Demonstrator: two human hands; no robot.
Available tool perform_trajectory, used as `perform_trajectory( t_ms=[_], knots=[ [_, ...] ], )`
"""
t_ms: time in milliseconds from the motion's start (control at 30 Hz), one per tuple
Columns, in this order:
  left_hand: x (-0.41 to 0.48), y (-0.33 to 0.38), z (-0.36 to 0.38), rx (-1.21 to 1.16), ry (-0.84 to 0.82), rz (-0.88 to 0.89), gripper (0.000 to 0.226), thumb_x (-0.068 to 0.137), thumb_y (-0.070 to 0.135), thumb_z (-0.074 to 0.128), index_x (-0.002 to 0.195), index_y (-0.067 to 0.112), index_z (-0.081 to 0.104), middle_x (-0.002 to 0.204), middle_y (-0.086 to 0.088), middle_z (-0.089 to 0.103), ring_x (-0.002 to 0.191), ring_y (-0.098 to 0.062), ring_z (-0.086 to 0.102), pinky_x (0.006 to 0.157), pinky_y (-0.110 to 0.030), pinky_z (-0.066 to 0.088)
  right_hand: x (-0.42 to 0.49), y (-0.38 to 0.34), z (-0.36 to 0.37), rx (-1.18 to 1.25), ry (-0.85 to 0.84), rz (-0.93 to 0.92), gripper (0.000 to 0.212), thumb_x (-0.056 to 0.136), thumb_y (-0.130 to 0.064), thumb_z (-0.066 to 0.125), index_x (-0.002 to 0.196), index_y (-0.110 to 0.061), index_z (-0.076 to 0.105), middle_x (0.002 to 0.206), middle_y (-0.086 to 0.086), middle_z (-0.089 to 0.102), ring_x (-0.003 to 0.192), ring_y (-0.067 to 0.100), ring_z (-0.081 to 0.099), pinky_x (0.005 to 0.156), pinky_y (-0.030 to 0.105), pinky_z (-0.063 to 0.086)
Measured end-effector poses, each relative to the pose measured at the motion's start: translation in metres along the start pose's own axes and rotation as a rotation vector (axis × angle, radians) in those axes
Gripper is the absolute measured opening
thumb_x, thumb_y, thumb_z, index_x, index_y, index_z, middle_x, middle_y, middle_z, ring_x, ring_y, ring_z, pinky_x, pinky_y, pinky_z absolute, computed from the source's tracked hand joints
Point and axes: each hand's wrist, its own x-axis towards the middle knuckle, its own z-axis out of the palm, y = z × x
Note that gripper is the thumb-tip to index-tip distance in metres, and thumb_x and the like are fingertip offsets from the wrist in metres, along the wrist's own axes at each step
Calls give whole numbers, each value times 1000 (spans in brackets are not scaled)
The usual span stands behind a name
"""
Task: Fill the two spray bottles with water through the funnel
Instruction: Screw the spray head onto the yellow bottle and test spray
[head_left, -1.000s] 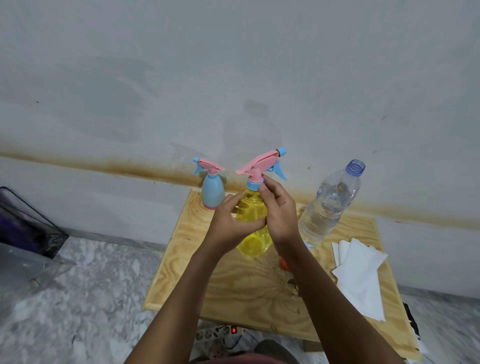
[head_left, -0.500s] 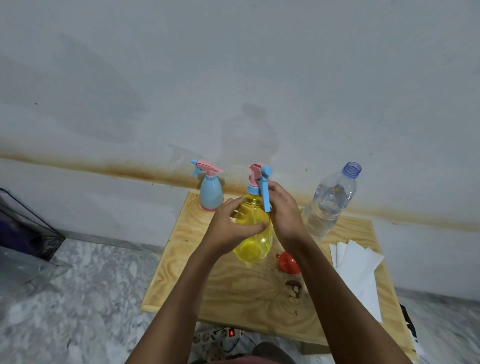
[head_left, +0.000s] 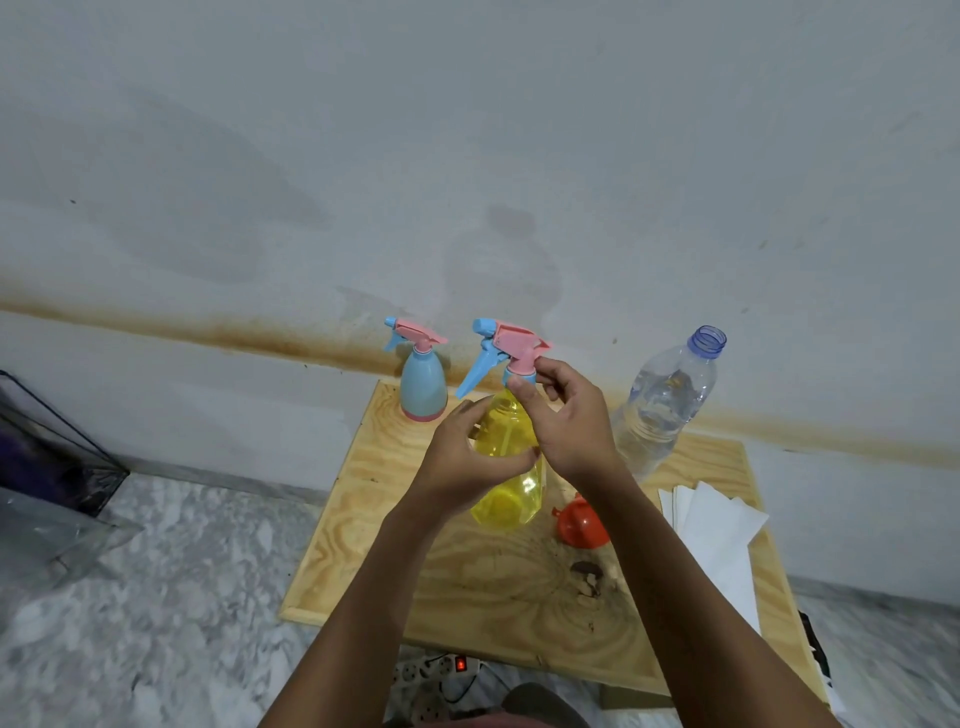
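A yellow spray bottle (head_left: 511, 493) stands on the wooden board (head_left: 363, 530). My left hand (head_left: 467, 457) grips its body. My right hand (head_left: 563, 421) pinches the collar under its pink and blue spray head (head_left: 506, 348), whose nozzle points left. A blue spray bottle (head_left: 422, 387) with its pink head on stands at the board's far left corner. An uncapped clear water bottle (head_left: 662, 405), partly full, leans at the far right. The red funnel (head_left: 579, 522) lies on the board behind my right forearm.
A stack of white paper sheets (head_left: 719, 535) lies on the board's right side. A power strip (head_left: 441, 667) with a red lit switch sits under the near edge. A dark clear-walled box (head_left: 47, 457) stands at the left on the marble floor. The wall is close behind.
My right hand has twisted the yellow bottle's spray head round: its nozzle pointed right, then toward me, and now points left. The left hand keeps hold of the body.
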Motion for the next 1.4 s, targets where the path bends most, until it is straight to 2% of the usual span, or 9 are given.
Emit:
perform_trajectory(
  t_ms=[133, 267, 367, 467, 667, 800, 933, 1133, 1400],
  knots=[
    [0, -7, -4, -14, -93, -50, 33, 73, 9, 83, 102, 18, 70, 78, 19, 65, 73, 4, 57, 69, -12, 43, 3, -1, -6, 75, -100, 60, 13, 86, -23, 74, 87, -25, 62, 74, -22, 57, 73, 7, 48, 73, 22, 43],
    [-2, -16, -9, -166, -155, -160, 59, 62, 17, 90, 115, 18, 64, 100, -4, 72, 91, -7, 66, 78, -25, 54, 7, -3, -22, 165, -271, 135, 16, 85, -14, 74, 96, -12, 62, 98, 6, 70, 93, 15, 65, 89, 32, 51],
    [-2, -21, -7, -144, -122, -167, 60, 57, 28, 90, 110, 17, 63, 102, -6, 72, 94, -12, 66, 82, -31, 57, 6, 0, -19, 174, -217, 147, 19, 85, -16, 75, 96, -12, 61, 94, 11, 67, 87, 19, 59, 83, 35, 49],
    [-2, -22, -8, -116, -127, -147, 57, 61, 27, 89, 111, 17, 63, 101, -1, 72, 97, -10, 67, 81, -21, 53, 1, 6, -12, 164, -141, 131, 20, 85, -20, 76, 93, -13, 59, 86, 5, 61, 78, 13, 53, 75, 32, 45],
    [-5, -24, -17, -218, -322, -225, 55, 72, 10, 85, 122, 9, 61, 117, -9, 71, 113, -22, 65, 98, -33, 52, 6, -5, -12, 107, -393, 139, 38, 82, -42, 67, 119, -30, 61, 91, -20, 65, 86, -2, 60, 78, 18, 49],
    [-7, -26, -18, -244, -421, -279, 53, 77, 4, 80, 126, 9, 61, 118, -10, 71, 113, -23, 66, 95, -36, 54, 13, -4, -4, 88, -434, 187, 47, 89, -47, 55, 130, -25, 61, 117, -6, 66, 97, 4, 64, 93, 30, 52],
    [-9, -54, -44, -239, -394, -412, 75, 64, 34, 85, 133, 21, 56, 126, -4, 67, 119, -16, 63, 98, -34, 53, 11, 8, -5, 239, -455, 262, 39, 99, -30, 51, 133, -11, 54, 125, 8, 66, 98, 18, 66, 96, 40, 54],
    [-20, -142, -65, 331, 51, -652, 87, 67, 52, 84, 140, 22, 49, 140, 2, 52, 129, -19, 50, 99, -32, 45, 9, 34, 0, 94, -466, 307, 28, 101, -32, 51, 127, -27, 60, 115, 1, 72, 79, 22, 69, 70, 30, 55],
    [-24, -180, -47, 881, -5, -705, 94, 62, 68, 73, 136, 23, 38, 140, -11, 33, 127, -37, 33, 102, -46, 36, 8, 86, 21, -167, -633, 496, 36, 98, -31, 56, 133, -27, 61, 101, 9, 72, 89, 21, 69, 58, 29, 56]
  ],
)
